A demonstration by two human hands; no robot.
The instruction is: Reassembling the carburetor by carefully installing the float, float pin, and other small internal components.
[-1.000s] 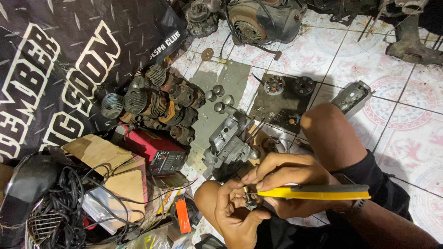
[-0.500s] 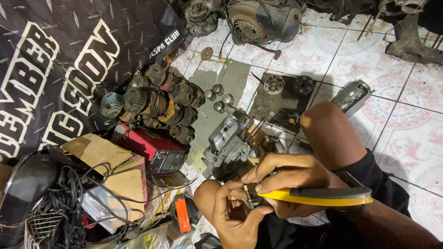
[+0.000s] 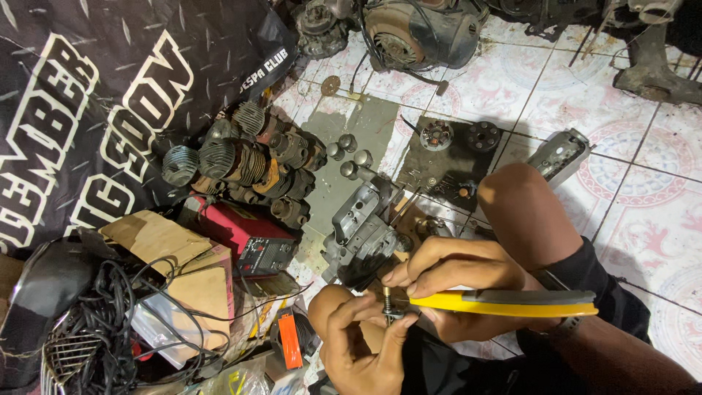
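Pinched in your left hand (image 3: 365, 344), a small threaded fitting (image 3: 387, 306) sits low over your lap, steadied for tool access. Your right hand (image 3: 457, 281) is closed on yellow-handled pliers (image 3: 504, 301), tips at the fitting. On the tiled floor (image 3: 643, 197), a grey engine casing (image 3: 362, 223) lies just beyond.

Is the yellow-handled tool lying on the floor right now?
No, the right hand grips the yellow-handled pliers in the air, their tip at the small metal part pinched by the left hand.
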